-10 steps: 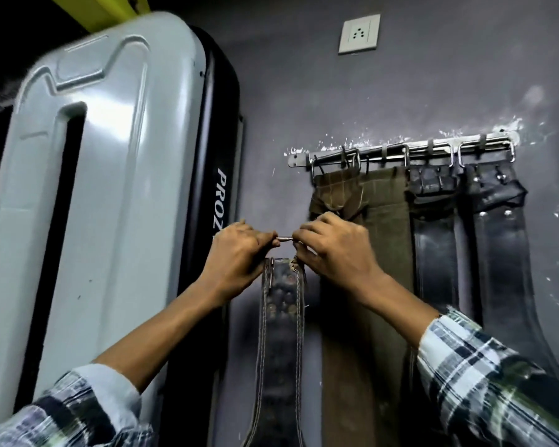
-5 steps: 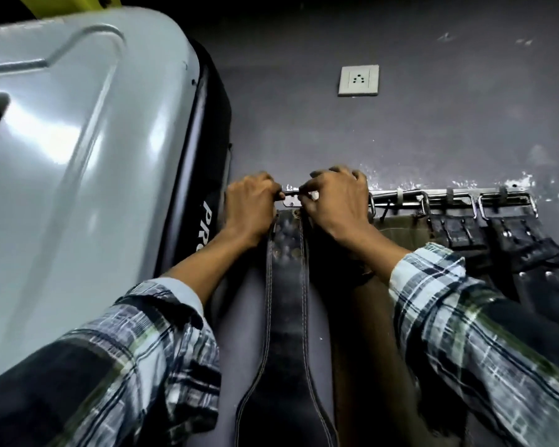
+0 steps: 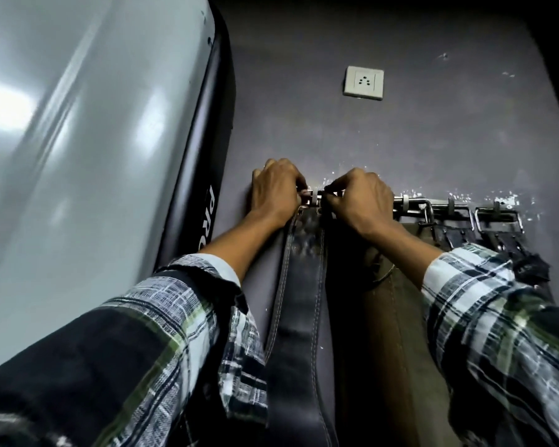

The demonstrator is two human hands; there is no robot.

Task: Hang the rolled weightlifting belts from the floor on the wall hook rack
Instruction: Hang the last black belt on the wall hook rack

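A dark stitched weightlifting belt (image 3: 300,304) hangs straight down the grey wall below my hands. My left hand (image 3: 276,191) and my right hand (image 3: 359,198) both pinch its metal buckle against the left end of the steel hook rack (image 3: 413,201). The buckle and the leftmost hook are mostly hidden by my fingers. An olive-brown belt (image 3: 388,333) hangs just to the right, partly behind my right forearm. Two black belts (image 3: 497,237) hang from hooks further right.
A large grey and black machine cover (image 3: 94,156) leans against the wall close on the left. A white wall socket (image 3: 363,82) sits above the rack. My plaid sleeves (image 3: 497,333) fill the lower part of the view.
Both hands have lifted the dark belt's buckle from below the rack up to the rack's left end. My head has moved closer and tilted up.
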